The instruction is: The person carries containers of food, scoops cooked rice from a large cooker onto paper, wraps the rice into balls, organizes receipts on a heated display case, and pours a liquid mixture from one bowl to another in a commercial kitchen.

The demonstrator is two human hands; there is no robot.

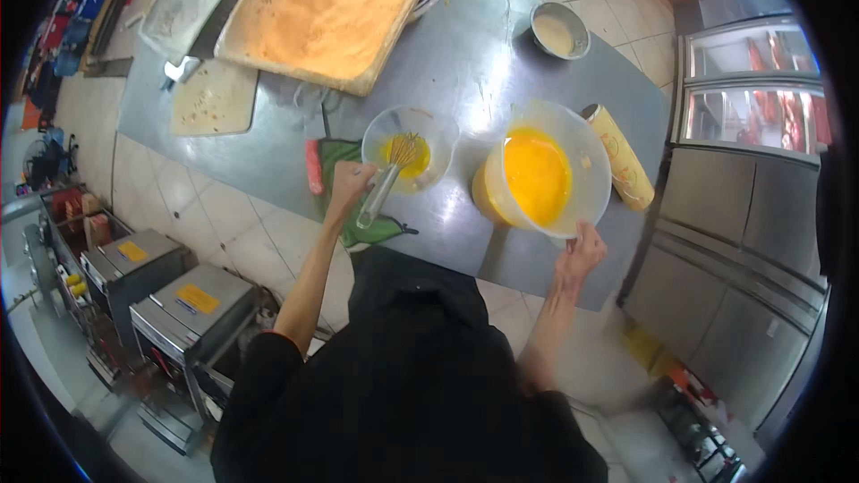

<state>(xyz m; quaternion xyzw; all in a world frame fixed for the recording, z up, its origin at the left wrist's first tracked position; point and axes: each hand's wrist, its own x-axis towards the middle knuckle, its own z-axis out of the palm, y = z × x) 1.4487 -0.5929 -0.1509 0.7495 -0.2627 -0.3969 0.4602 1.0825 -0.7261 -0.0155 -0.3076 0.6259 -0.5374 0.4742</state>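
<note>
My left hand (354,182) grips the near-left rim of a clear plastic bowl (441,141) with a little yellow liquid (419,159) at its bottom. A wire whisk (388,189) rests in that bowl, its handle sticking out over the near rim beside my fingers. My right hand (585,249) holds the near edge of a large translucent plastic container (590,168), tilted towards the bowl's side. Inside it is deep yellow-orange liquid (537,174), which looks like beaten egg. Part of the right fingers' grip is hidden.
A big tray of orange-tinted crumbs or flour (315,20) covers the steel table's (463,60) far side. Around stand a metal bowl of pale batter (557,33), a yellow roll (621,157), a cutting board (215,97), a green cloth (376,231) and a red-handled tool (314,168).
</note>
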